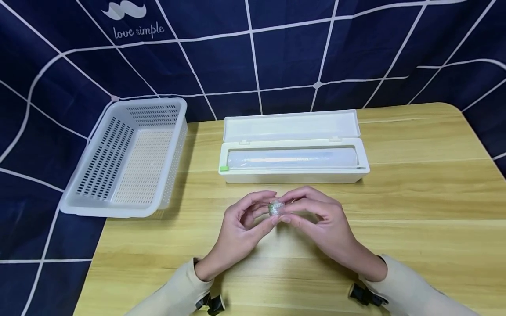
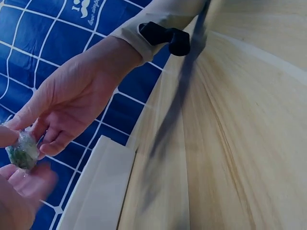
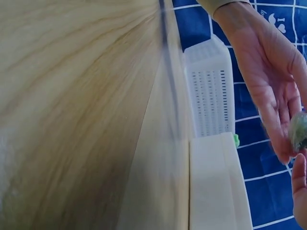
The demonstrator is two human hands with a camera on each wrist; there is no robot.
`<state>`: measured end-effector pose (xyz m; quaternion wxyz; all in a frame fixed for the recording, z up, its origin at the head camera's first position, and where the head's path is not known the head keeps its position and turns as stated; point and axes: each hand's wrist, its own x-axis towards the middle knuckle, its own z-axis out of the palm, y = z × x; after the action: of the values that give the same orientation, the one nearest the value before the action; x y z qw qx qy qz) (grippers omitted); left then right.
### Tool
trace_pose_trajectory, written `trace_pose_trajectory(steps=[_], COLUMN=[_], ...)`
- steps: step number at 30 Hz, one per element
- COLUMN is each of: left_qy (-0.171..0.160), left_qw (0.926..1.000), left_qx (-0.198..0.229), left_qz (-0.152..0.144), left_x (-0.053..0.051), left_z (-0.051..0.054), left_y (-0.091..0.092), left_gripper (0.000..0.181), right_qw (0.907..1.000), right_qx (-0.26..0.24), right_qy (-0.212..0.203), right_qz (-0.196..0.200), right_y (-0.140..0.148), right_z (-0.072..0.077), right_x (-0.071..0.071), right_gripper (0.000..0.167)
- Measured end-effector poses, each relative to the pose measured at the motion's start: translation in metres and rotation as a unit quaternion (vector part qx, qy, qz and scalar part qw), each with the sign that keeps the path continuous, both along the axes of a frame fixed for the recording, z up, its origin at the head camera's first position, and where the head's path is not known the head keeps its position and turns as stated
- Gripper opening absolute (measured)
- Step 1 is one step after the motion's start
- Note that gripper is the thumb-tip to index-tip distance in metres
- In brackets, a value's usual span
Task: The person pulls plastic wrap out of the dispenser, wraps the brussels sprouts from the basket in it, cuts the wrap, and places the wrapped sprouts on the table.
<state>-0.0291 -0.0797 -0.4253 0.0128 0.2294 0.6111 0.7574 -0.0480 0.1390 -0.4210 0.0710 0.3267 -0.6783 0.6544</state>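
Between both hands, above the table's middle, is a small green thing wrapped in clear cling film [image 1: 276, 207]. My left hand [image 1: 241, 224] holds it from the left with thumb and fingers. From the right, my right hand [image 1: 322, 221] pinches the film, its thumb tip close to the left thumb. In the left wrist view the wrapped bundle [image 2: 23, 151] shows green through crinkled film, with the right hand [image 2: 79, 96] beyond it. Part of the bundle [image 3: 298, 132] is at the right wrist view's edge, near the left hand [image 3: 268, 76]. What the green thing is cannot be made out.
Behind the hands, a long white dispenser box [image 1: 292, 177] stands with its lid [image 1: 291, 127] raised, holding a roll of cling film [image 1: 292, 158]. A green slider [image 1: 224, 168] sits at its left end. A white perforated basket [image 1: 174, 162] stands at the left on the wooden table [image 1: 415, 197].
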Motion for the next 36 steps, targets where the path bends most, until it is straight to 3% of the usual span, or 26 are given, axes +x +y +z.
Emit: trace_pose_trajectory(steps=[4, 7, 14, 24, 31, 36], left_qy=[-0.014, -0.011, 0.025, 0.059, 0.025, 0.049], left_qw=[0.9998, 0.9997, 0.9996, 0.9981, 0.9992, 0.9986], left_qx=[-0.003, -0.005, -0.009, 0.006, -0.008, -0.007], left_qz=[-0.017, -0.023, -0.008, 0.014, 0.030, 0.019], left_x=[0.0017, 0.0019, 0.0006, -0.0028, 0.0020, -0.0011], left_z=[-0.0005, -0.0015, -0.0026, -0.0050, -0.0050, -0.0009], left_y=[-0.0014, -0.0005, 0.0024, 0.0050, 0.0033, 0.0028], left_gripper=[0.055, 0.053, 0.039, 0.036, 0.047, 0.044], right_qw=[0.9983, 0.9959, 0.9951, 0.9943, 0.9913, 0.9926], right_qx=[0.026, 0.041, 0.034, 0.000, 0.018, 0.014], right_qy=[-0.051, -0.079, -0.086, -0.105, -0.131, -0.121], right_qz=[-0.006, -0.016, -0.035, -0.013, -0.005, -0.006], right_y=[0.0015, 0.0019, -0.0007, -0.0019, -0.0027, -0.0047], right_z=[0.0022, 0.0046, 0.0071, 0.0084, 0.0098, 0.0060], right_x=[0.0005, 0.0007, 0.0016, 0.0033, 0.0044, 0.0059], right_gripper=[0.036, 0.037, 0.031, 0.031, 0.032, 0.031])
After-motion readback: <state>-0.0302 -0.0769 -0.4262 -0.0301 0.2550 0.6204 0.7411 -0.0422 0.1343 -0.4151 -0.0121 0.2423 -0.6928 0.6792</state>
